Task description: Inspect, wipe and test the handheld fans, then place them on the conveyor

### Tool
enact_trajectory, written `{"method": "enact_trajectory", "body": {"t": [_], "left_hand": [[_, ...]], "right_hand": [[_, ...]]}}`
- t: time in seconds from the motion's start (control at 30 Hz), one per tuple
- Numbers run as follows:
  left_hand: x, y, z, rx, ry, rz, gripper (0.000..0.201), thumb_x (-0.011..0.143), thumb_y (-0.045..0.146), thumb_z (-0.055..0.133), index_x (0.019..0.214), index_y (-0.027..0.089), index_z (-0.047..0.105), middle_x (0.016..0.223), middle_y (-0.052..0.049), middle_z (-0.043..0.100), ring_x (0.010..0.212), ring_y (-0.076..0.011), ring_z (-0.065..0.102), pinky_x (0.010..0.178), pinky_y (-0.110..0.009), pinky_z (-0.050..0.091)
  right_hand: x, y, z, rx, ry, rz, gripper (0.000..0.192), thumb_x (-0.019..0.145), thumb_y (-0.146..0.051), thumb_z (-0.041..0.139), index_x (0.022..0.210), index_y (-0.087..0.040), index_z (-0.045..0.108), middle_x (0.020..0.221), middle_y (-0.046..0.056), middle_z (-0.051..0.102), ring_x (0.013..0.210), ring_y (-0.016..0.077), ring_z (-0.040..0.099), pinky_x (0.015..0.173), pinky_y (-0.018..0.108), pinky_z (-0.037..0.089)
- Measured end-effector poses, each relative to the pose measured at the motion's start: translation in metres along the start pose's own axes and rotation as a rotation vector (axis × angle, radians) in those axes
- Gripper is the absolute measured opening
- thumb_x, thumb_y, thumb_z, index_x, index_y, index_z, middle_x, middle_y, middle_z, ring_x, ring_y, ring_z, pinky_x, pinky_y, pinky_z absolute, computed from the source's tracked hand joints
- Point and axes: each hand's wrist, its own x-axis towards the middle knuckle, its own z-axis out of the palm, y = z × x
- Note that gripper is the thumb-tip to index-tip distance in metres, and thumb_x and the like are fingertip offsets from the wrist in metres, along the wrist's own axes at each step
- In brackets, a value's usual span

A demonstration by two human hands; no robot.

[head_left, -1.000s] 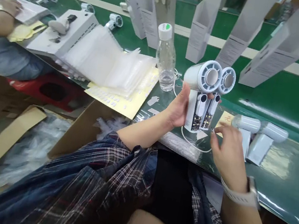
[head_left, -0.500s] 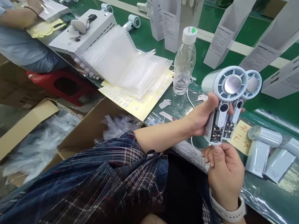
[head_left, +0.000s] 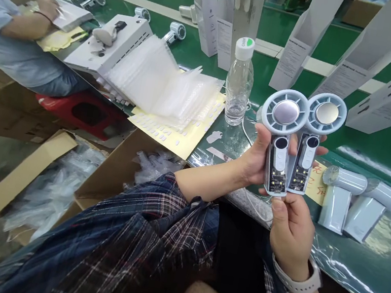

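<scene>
Right of centre above the table (head_left: 386, 148), left hand (head_left: 257, 159) grips two handheld fans (head_left: 288, 142) now turned face-on, lit circuit boards showing, while right hand (head_left: 290, 227) has closed in, pinching their bottom ends.

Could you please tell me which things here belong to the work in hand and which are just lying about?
In hand:
- two handheld fans, gripped side by side by the left hand
- right hand, at their lower ends

Lying about:
- water bottle
- two more fans on the table
- stack of plastic bags
- upright cartons
</scene>
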Motion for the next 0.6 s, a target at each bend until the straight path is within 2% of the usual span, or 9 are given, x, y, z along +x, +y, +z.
{"method": "enact_trajectory", "body": {"t": [0.1, 0.17, 0.27, 0.37, 0.47, 0.53, 0.6], "left_hand": [[-0.001, 0.001, 0.001, -0.003, -0.058, 0.059, 0.094, 0.07, 0.114, 0.058, 0.077, 0.02, 0.057, 0.125, -0.014, 0.08, 0.139, -0.0352, 0.074, 0.108, -0.046, 0.068], [-0.004, 0.003, 0.003, 0.01, -0.053, 0.077, 0.093, 0.072, 0.113, 0.057, 0.079, 0.02, 0.058, 0.133, -0.014, 0.078, 0.144, -0.0354, 0.07, 0.11, -0.047, 0.066], [-0.009, 0.008, 0.005, 0.031, -0.006, 0.07, 0.096, 0.073, 0.116, 0.05, 0.083, 0.021, 0.06, 0.139, -0.015, 0.075, 0.15, -0.0375, 0.065, 0.111, -0.05, 0.065], [-0.01, 0.01, 0.002, 0.049, -0.07, 0.07, 0.103, 0.061, 0.121, 0.049, 0.079, 0.021, 0.059, 0.137, -0.016, 0.075, 0.149, -0.0396, 0.065, 0.106, -0.049, 0.067], [-0.007, 0.007, -0.006, 0.113, -0.152, 0.127, 0.106, 0.05, 0.124, 0.05, 0.071, 0.021, 0.057, 0.136, -0.014, 0.076, 0.146, -0.0392, 0.067, 0.106, -0.047, 0.067], [-0.004, 0.002, -0.012, 0.189, -0.139, 0.143, 0.107, 0.045, 0.125, 0.051, 0.066, 0.021, 0.055, 0.133, -0.014, 0.077, 0.145, -0.0393, 0.067, 0.108, -0.047, 0.066], [-0.003, -0.003, -0.018, 0.251, -0.069, 0.127, 0.107, 0.043, 0.126, 0.049, 0.064, 0.021, 0.055, 0.128, -0.014, 0.077, 0.145, -0.0394, 0.066, 0.107, -0.047, 0.066]], "right_hand": [[-0.001, -0.001, -0.001, -0.029, -0.006, -0.056, 0.027, 0.112, -0.043, 0.065, 0.092, -0.025, 0.068, 0.078, 0.001, 0.072, 0.07, 0.0192, 0.067, 0.069, 0.032, 0.053], [-0.001, -0.001, -0.001, -0.032, 0.019, -0.068, 0.033, 0.112, -0.046, 0.066, 0.087, -0.024, 0.065, 0.074, 0.0, 0.068, 0.062, 0.0165, 0.06, 0.063, 0.03, 0.049], [-0.003, -0.002, 0.003, 0.058, 0.095, 0.014, 0.034, 0.111, -0.05, 0.069, 0.089, -0.024, 0.065, 0.073, 0.0, 0.069, 0.062, 0.0169, 0.062, 0.062, 0.031, 0.051], [-0.003, -0.003, 0.009, 0.243, 0.151, 0.103, 0.026, 0.11, -0.045, 0.073, 0.096, -0.025, 0.066, 0.065, -0.004, 0.062, 0.066, 0.0184, 0.066, 0.068, 0.033, 0.056], [-0.002, -0.005, 0.013, 0.348, 0.183, 0.141, 0.026, 0.109, -0.042, 0.076, 0.094, -0.024, 0.065, 0.058, -0.006, 0.056, 0.06, 0.0156, 0.06, 0.066, 0.03, 0.053], [-0.001, -0.005, 0.014, 0.383, 0.191, 0.176, 0.03, 0.108, -0.043, 0.078, 0.09, -0.024, 0.063, 0.056, -0.007, 0.053, 0.058, 0.0148, 0.058, 0.064, 0.029, 0.051], [-0.001, -0.005, 0.015, 0.413, 0.198, 0.208, 0.031, 0.108, -0.044, 0.078, 0.09, -0.024, 0.063, 0.056, -0.008, 0.05, 0.055, 0.0142, 0.055, 0.062, 0.029, 0.05]]}}
